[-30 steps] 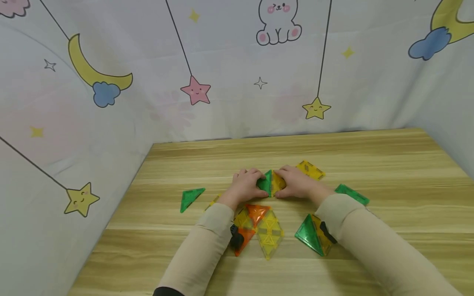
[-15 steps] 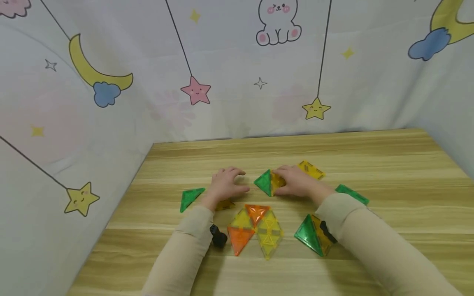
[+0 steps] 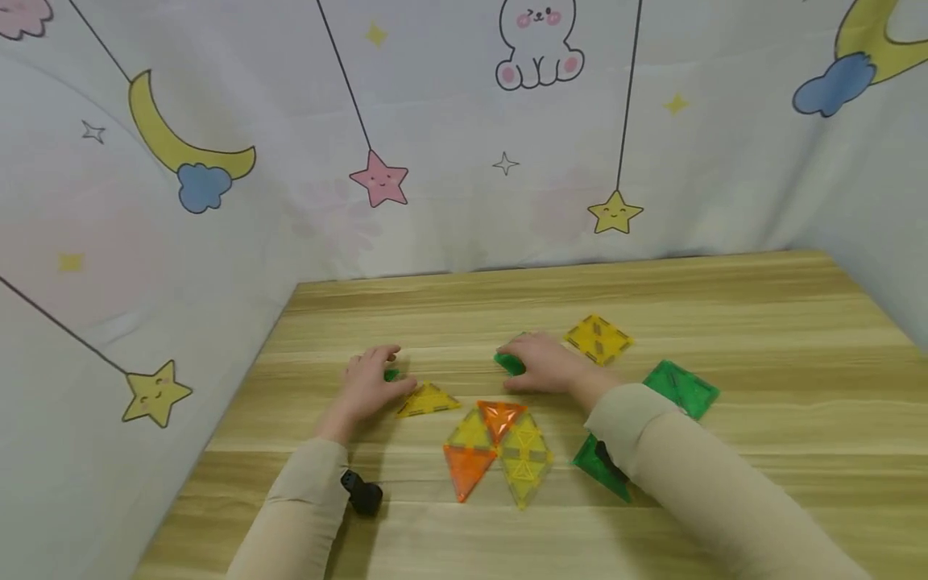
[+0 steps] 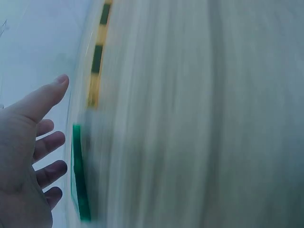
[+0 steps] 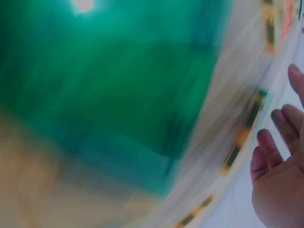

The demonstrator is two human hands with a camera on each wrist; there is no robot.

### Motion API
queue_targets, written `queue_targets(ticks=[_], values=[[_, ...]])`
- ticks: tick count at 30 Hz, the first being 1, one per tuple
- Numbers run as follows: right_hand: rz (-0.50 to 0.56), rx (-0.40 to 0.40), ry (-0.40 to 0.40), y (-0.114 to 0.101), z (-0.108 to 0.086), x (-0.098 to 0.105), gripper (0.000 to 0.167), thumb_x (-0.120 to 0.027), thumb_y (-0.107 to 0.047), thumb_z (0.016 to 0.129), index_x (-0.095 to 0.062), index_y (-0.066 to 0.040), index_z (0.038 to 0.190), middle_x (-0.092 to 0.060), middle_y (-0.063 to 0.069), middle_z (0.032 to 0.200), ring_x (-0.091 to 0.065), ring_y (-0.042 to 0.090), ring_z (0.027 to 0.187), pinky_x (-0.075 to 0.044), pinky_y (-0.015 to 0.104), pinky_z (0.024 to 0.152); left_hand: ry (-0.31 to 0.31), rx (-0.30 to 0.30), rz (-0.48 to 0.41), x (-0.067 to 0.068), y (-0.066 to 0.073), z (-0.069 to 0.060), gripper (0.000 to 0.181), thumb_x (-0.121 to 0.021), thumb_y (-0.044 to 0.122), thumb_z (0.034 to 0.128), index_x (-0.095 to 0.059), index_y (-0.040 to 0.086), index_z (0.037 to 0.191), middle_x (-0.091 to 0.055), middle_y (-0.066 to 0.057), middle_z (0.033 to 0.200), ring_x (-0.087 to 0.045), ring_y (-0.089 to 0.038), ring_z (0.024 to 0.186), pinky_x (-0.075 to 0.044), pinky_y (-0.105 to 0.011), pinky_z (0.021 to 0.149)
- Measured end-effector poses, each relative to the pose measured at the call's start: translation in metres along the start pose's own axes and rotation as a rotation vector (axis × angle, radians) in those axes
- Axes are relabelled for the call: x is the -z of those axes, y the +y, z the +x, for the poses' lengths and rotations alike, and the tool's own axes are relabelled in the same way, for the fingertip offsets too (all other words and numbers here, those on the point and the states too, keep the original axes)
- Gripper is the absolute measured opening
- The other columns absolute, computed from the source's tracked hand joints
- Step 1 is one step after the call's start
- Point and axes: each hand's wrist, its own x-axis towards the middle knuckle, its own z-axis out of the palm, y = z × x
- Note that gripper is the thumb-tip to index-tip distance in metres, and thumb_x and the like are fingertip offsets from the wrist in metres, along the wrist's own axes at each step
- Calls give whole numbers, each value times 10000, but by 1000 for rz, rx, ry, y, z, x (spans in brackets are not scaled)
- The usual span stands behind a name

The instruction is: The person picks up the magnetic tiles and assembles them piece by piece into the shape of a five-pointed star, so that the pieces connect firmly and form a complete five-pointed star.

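Hovering, loosely spread, are the left hand (image 3: pixel 366 388) by a green triangle (image 4: pixel 81 175) and right hand (image 3: pixel 545 364) by another green tile (image 3: pixel 510 365).

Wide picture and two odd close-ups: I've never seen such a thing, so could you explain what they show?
There is no machine here, just bare-handed work. The wide picture is taken from the head, looking forward and down; the close-ups come from the left and right wrists, the right one quite blurred. On the wooden table lie see-through tiles in green, yellow and orange, some edge to edge. The left hand is beside a green triangle, holding nothing. The right hand is over a green tile; I can't tell whether they touch.
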Motion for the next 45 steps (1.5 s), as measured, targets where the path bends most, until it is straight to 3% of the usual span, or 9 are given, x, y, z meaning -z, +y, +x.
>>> queue_targets(ticks=[6,12,20,24,30,33,36,41,45], values=[[36,12,-60,-30,16,-8,556,-634,-359,892,-498,-76,1351,-479,98,1361,-406,263,1263,-258,425,1057,39,53,56,15,-31,-18,639,-648,407,866,-450,25,1339,-501,-180,1274,-401,-429,1136,-276,-587,869],[22,94,-96,-50,24,-17,517,-611,-339,912,-501,-97,1356,-489,76,1362,-413,230,1258,-254,407,1054,35,95,92,20,-42,-27,548,-638,390,877,-499,39,1274,-490,-193,1286,-406,-438,1144,-278,-585,869],[-35,197,-162,-62,27,-26,470,-571,-307,941,-487,-159,1379,-462,8,1397,-365,177,1308,-232,397,1069,38,102,102,17,-38,-29,483,-644,345,883,-521,50,1245,-486,-204,1281,-405,-448,1120,-282,-583,860],[-77,202,-188,-63,28,-28,446,-547,-312,952,-494,-184,1376,-467,-17,1394,-375,160,1300,-248,381,1059,36,106,105,14,-37,-27,488,-639,364,883,-529,54,1243,-483,-199,1287,-408,-441,1124,-292,-579,854],[-18,104,-183,-55,28,-23,450,-539,-277,960,-478,-131,1382,-450,46,1404,-366,209,1313,-224,392,1085,71,42,60,10,-34,-21,386,-633,237,901,-561,-3,1195,-536,-208,1202,-470,-408,1108,-347,-550,903],[20,40,-161,-51,28,-19,444,-542,-248,960,-482,-90,1371,-461,92,1374,-411,233,1272,-289,371,1054,89,3,-12,5,-30,-16,320,-619,128,904,-567,-57,1160,-541,-230,1151,-491,-382,1097,-370,-514,925],[64,2,-153,-50,27,-15,431,-542,-242,960,-503,-50,1344,-492,120,1321,-474,238,1202,-358,355,1003,67,-1,-58,1,-21,-11,319,-623,126,901,-569,-68,1149,-520,-238,1149,-492,-370,1081,-381,-496,922],[164,-1,-134,-51,27,-13,375,-551,-195,953,-557,-22,1285,-553,125,1244,-539,241,1123,-416,356,945,-4,-28,-59,0,-7,-8,318,-619,179,907,-588,-39,1137,-522,-205,1139,-516,-345,1046,-401,-488,898],[129,60,-93,-49,25,-12,347,-524,-100,951,-558,-33,1290,-538,119,1258,-531,250,1128,-407,374,954,-15,-56,-61,1,-5,-8,271,-613,124,906,-606,-4,1145,-533,-178,1142,-515,-333,1064,-399,-485,908]])
